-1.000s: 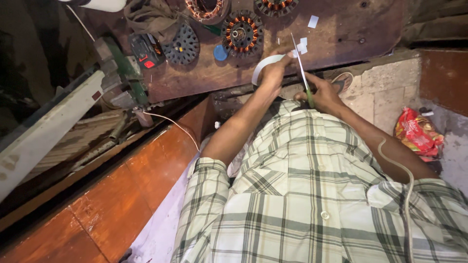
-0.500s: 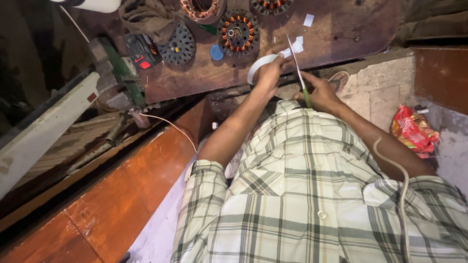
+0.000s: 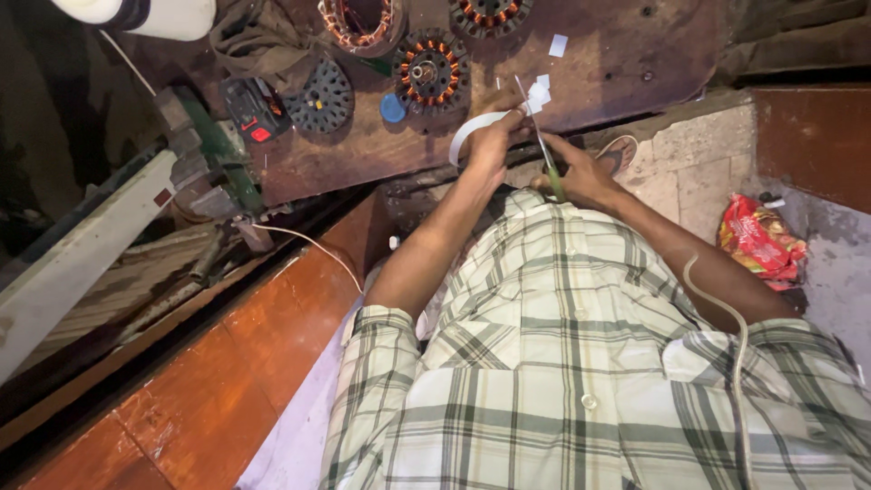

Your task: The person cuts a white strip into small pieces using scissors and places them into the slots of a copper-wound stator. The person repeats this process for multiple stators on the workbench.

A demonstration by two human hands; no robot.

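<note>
L hand (image 3: 494, 136) clamps white strip (image 3: 467, 136) | R hand (image 3: 581, 172) grips scissors (image 3: 543, 150) | stators (image 3: 428, 71) nearby (on board)

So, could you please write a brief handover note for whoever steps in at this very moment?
Left hand: pinching a curved white paper strip over the edge of the wooden board.
Right hand: gripping scissors, blades up at the strip.
Around: small cut white pieces lie on the board beside copper-wound stators, a blue cap and a small black meter.
Done: several pieces cut.
Left: the strip in hand is uncut along most of its length.
</note>
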